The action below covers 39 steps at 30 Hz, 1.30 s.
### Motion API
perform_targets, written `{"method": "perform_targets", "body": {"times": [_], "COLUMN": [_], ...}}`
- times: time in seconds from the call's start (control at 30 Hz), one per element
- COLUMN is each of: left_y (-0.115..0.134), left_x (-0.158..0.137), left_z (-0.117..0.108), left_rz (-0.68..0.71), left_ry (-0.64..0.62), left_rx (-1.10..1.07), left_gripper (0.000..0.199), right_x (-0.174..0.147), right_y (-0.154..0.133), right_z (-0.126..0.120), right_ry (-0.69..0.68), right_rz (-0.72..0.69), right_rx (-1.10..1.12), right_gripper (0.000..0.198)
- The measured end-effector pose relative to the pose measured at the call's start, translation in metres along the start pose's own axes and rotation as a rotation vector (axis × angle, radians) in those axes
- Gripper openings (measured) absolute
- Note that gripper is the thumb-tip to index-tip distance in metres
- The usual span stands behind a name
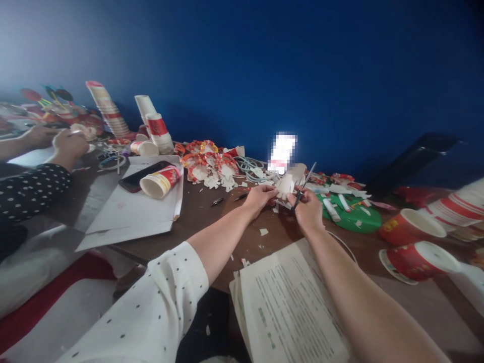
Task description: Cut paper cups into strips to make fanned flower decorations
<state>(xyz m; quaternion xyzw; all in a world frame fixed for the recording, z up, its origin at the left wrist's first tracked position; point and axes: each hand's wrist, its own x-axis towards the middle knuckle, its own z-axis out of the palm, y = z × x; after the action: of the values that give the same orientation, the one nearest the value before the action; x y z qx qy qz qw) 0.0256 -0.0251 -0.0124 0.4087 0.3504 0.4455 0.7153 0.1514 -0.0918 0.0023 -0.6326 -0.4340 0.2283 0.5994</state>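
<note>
My left hand (261,198) pinches the edge of a white paper cup piece (286,184) that is cut into petal-like flaps. In my right hand (308,210) is a pair of scissors (297,199) with dark handles, its blade pointing up and away beside the cut cup. My fingers partly cover the handles, and I cannot tell whether the blades touch the paper. Just behind both hands a lit, blurred-out screen (282,153) leans near the blue wall. Paper scraps (263,232) lie on the brown table below my hands.
Left of me are cut red-and-white cup pieces (212,164), a phone (145,176), a lying cup (161,182) and stacked cups (108,111). A green disc (355,219) and red cups (412,227) are on the right. Printed sheets (287,307) lie in front. Another person's hands (71,146) work at far left.
</note>
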Motion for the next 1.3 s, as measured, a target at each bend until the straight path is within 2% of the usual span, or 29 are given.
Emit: {"method": "perform_targets", "body": {"times": [0.2, 0.5, 0.77, 0.83, 0.93, 1.07, 1.17, 1.3], "left_y": [0.001, 0.008, 0.017, 0.018, 0.019, 0.021, 0.022, 0.020], "left_x": [0.001, -0.004, -0.003, -0.002, -0.002, -0.005, -0.006, -0.002], "left_z": [-0.001, 0.000, -0.006, -0.009, -0.011, -0.011, -0.011, -0.013], "left_rz": [0.007, 0.040, 0.088, 0.078, 0.063, 0.048, 0.024, 0.050], "left_ry": [0.003, 0.000, 0.082, 0.057, 0.003, -0.077, -0.123, -0.128], "left_rx": [-0.046, -0.107, -0.133, -0.165, -0.199, -0.182, -0.142, -0.093], "left_gripper": [0.021, 0.014, 0.010, 0.010, 0.013, 0.023, 0.029, 0.030], "right_x": [-0.001, -0.004, 0.003, 0.004, 0.003, -0.002, -0.004, -0.004], "right_y": [0.000, 0.003, 0.003, 0.002, 0.000, -0.005, -0.009, -0.016], "right_z": [0.001, 0.003, -0.003, -0.005, -0.008, -0.012, -0.015, -0.020], "right_ry": [-0.033, -0.103, -0.005, -0.073, -0.315, -0.581, -0.672, -0.702], "right_rz": [0.005, 0.014, 0.050, 0.099, 0.211, 0.211, 0.186, 0.151], "right_rx": [0.030, 0.067, 0.077, 0.059, 0.002, -0.014, -0.021, -0.061], "right_gripper": [0.059, 0.061, 0.054, 0.052, 0.050, 0.052, 0.052, 0.050]}}
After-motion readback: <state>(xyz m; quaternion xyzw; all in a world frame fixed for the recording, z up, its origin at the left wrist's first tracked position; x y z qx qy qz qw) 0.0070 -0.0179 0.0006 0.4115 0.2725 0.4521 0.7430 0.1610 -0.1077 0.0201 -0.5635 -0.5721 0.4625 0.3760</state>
